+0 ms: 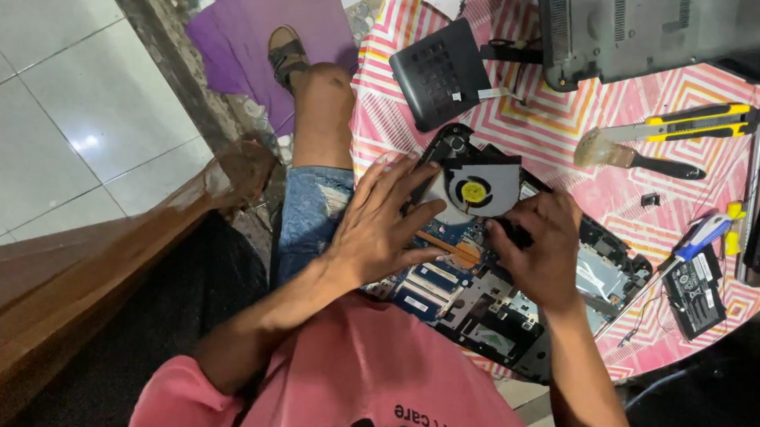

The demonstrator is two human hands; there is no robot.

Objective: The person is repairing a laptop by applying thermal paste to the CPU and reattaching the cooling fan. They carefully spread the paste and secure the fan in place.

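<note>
- I see the opened laptop chassis [515, 310] lying on the pink zigzag tablecloth [579, 129], its motherboard bare, right under both hands.
- Cooling fan [478, 189] sits at the chassis's far end, yellow hub up, copper heat pipe [448, 244] running from it.
- My left hand [379, 227] lies flat and spread on the board, fingertips touching the fan's edge, gripping nothing.
- My right hand [540, 254] curls tight beside the fan; whether it pinches something, I cannot tell.
- Further out: a black panel [441, 72], a dark laptop base [655, 32], a yellow utility knife [693, 118], a brush [630, 154], a hard drive [696, 294].
</note>
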